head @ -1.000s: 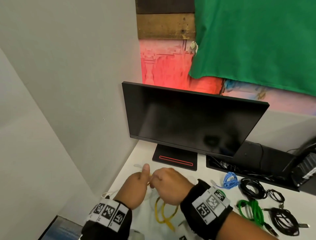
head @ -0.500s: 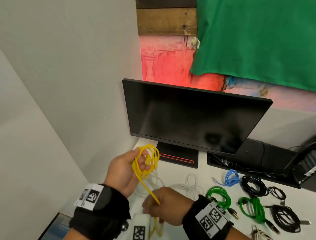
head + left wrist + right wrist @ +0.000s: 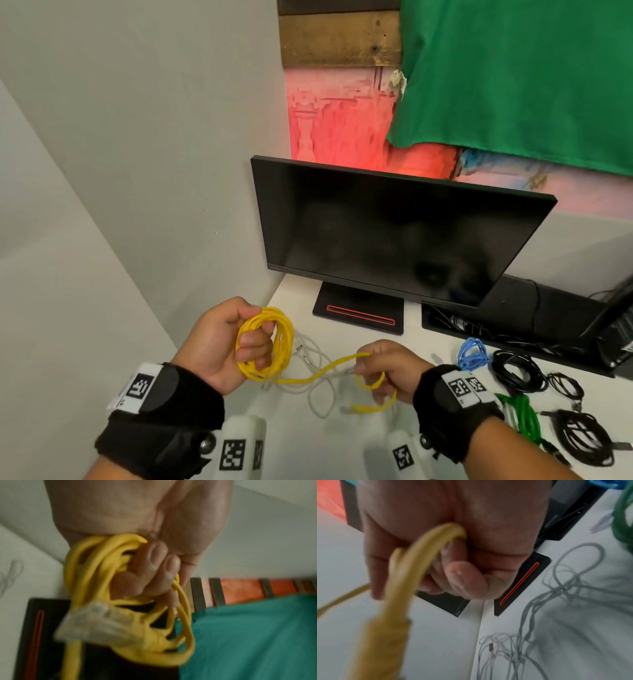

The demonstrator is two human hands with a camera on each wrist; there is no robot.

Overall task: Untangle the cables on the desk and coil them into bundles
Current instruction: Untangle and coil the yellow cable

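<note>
Yellow cable [image 3: 265,344] is mostly coiled round our left hand [image 3: 224,342], fingers curled through the loops. Our right hand [image 3: 390,368] pinches the loose tail, plug dangling just below it. White cables [image 3: 317,380] lie tangled on the counter [image 3: 294,298] between both hands.

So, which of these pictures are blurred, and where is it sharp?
Head view: mostly sharp; only the right hand and the yellow cable tail near it smear. Left wrist view: soft overall, the clear plug smeared, fingertips clearer. Right wrist view: the yellow cable in front heavily blurred, the white cables on the desk streaked.
</note>
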